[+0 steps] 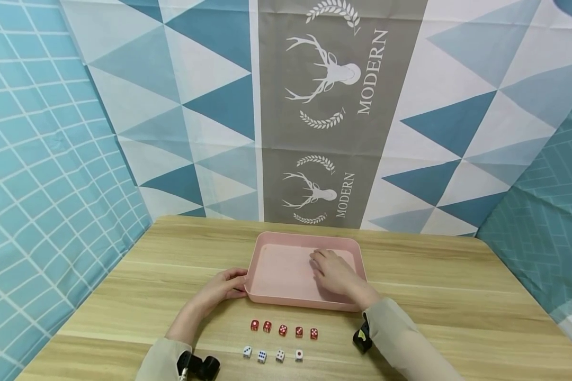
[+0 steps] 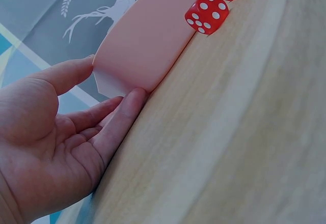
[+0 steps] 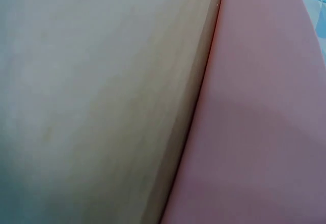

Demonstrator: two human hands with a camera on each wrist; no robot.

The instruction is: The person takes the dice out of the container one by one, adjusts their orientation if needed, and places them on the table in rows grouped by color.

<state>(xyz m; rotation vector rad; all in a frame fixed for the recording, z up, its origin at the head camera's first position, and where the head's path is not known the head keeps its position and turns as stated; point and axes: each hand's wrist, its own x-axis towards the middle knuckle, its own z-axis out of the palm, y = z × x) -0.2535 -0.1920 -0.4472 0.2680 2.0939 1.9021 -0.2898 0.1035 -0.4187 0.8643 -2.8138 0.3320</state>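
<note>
A shallow pink tray [image 1: 286, 272] lies on the wooden table. My left hand [image 1: 224, 288] holds it at the near left corner; in the left wrist view the thumb [image 2: 76, 71] meets the rim and a finger [image 2: 133, 102] meets the lower edge. My right hand [image 1: 334, 272] reaches over the near wall into the tray's right half, its fingers loosely bent over the floor with no object showing in them. The right wrist view shows only the tray's wall [image 3: 260, 107] and the table, with the hand out of sight.
In front of the tray is a row of several red dice [image 1: 283, 330], and nearer to me a row of several white dice [image 1: 279, 355]. Patterned cloth [image 1: 219, 106] hangs behind the table [image 1: 434, 286] and along both sides.
</note>
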